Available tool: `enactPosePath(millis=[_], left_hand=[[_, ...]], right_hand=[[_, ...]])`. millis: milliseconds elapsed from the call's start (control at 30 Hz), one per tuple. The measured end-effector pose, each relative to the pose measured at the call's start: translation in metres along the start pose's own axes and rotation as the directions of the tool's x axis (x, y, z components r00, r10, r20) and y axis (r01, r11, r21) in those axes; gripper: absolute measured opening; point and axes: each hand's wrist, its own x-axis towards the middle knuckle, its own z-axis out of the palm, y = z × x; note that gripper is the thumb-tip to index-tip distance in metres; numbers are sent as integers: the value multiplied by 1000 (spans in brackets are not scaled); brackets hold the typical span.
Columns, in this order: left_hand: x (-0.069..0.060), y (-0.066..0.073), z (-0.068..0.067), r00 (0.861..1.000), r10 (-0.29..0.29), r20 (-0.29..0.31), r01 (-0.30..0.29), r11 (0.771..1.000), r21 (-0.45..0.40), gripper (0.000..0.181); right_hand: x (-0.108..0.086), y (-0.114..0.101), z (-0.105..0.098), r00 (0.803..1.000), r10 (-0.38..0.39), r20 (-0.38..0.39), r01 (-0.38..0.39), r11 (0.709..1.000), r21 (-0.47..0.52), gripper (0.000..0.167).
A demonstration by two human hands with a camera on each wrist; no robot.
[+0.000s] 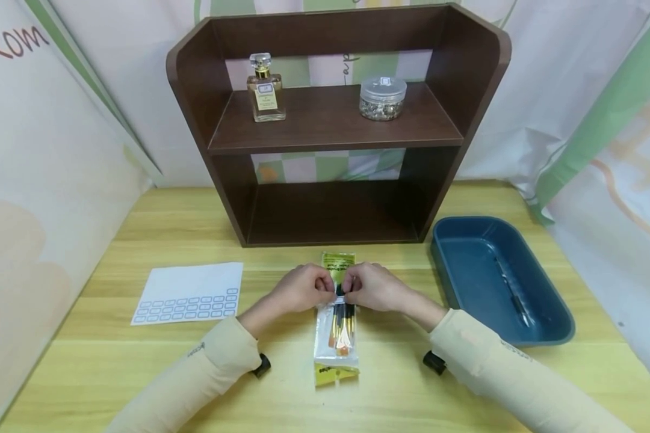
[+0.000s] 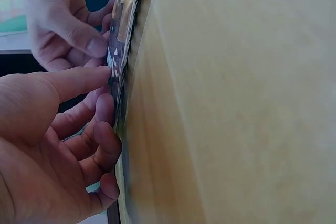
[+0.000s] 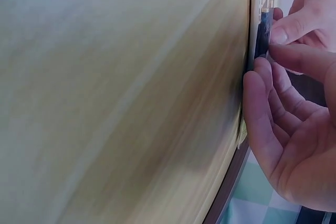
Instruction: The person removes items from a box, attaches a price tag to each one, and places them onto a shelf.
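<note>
A clear packet of paintbrushes (image 1: pixel 342 337) with yellow-green printed ends lies lengthwise on the table in front of the shelf. Across its dark brush handles is a small white label (image 1: pixel 340 299). My left hand (image 1: pixel 306 288) holds the packet's left side, thumb at the label. From the other side my right hand (image 1: pixel 376 287) does the same, its thumb close to the left one. In the left wrist view, the left hand's (image 2: pixel 58 150) fingers curl at the packet's (image 2: pixel 122 40) edge. The right wrist view has the right hand's (image 3: pixel 299 135) fingertips against the packet (image 3: pixel 263 30).
A sheet of blue-framed labels (image 1: pixel 189 288) lies at the left. Behind stands a brown shelf (image 1: pixel 336 135) bearing a perfume bottle (image 1: pixel 266 96) and a clear lidded jar (image 1: pixel 382 99). At the right, a blue tray (image 1: pixel 479 282) contains a pen (image 1: pixel 514 294).
</note>
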Motion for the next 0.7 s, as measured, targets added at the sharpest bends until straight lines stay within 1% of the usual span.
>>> enactPosePath(millis=[100,233,300,367,433,533,600,700], left_hand=[[-4,-1,-2,1000,-19,-8,18,999,-27,10],[-10,-2,-4,999,-48,-12,47,998,-50,9],[-14,-3,-6,999,-46,-22,45,998,-46,9],[-18,-5,-7,998,-32,-47,31,999,-22,9],[-22,-7,-9,996,-21,-85,21,1000,3,8],[-28,-9,-15,987,-11,-158,19,999,49,7],[-32,-10,-19,978,-4,-210,18,997,69,7],[-39,-11,-28,955,23,-295,12,993,117,7]], right_hand=[[-4,2,-3,1000,-20,-2,20,1000,10,12],[-11,6,-10,998,-69,11,69,997,44,12],[-16,8,-14,995,-100,19,98,993,66,13],[-20,9,-18,992,-127,22,124,989,83,12],[-25,10,-24,987,-158,21,156,984,89,11],[-34,12,-34,979,-203,17,200,975,94,9],[-40,14,-42,976,-218,13,216,973,87,9],[-49,16,-54,977,-211,-15,211,975,67,7]])
